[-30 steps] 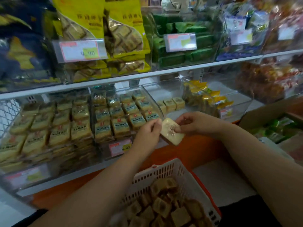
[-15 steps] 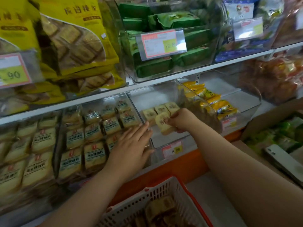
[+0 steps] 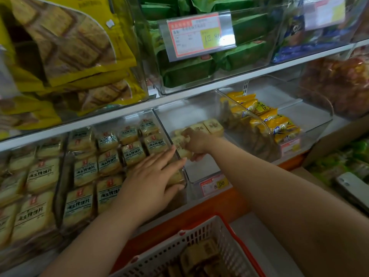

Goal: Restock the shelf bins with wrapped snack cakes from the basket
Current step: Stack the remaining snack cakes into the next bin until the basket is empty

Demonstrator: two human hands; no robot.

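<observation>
My right hand reaches into the clear middle bin on the lower shelf and grips a pale wrapped snack cake at the bin's left side. A short row of the same cakes lies just behind it. My left hand rests flat, fingers spread, on the front rim of the neighbouring bin of labelled cakes. The white basket with an orange rim sits below, holding several more brown-stamped cakes.
A bin of yellow packets stands right of the middle bin. Above are yellow biscuit bags and green packs behind a price tag. A phone lies on a carton at the right.
My right hand carried the cake from in front of the shelf into the middle bin. My left hand let go of it and moved onto the left bin's rim. The view moved closer.
</observation>
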